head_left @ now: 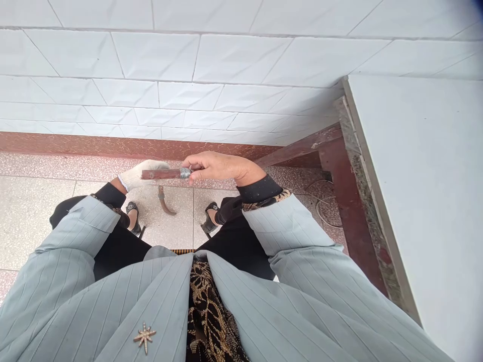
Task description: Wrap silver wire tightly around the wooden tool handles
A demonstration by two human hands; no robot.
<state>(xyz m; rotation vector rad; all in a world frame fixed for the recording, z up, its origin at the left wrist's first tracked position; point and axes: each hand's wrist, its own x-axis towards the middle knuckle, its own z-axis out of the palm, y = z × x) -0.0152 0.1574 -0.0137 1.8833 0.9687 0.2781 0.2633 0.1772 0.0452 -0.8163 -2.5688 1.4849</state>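
Above the floor, a reddish-brown wooden stick (158,174) lies crosswise between my hands, with silvery wire (184,173) coiled round its right end. My left hand (138,173), in a white knitted glove, is closed against the far side of the stick, its fingertips partly hidden behind it. My right hand (219,166) is bare, and its thumb and fingers close around the wire-wound end. Just below the stick shows a curved brown hook-shaped piece (165,202) with a band near its top. Whether it hangs from the stick or lies on the floor, I cannot tell.
A white tiled wall (181,95) rises in front, with a reddish skirting (113,146) along its foot. At the right stands a white-topped table (426,176) on a dark red wooden frame (350,201). Loops of pale cable (320,213) lie beneath it on the speckled floor (33,211).
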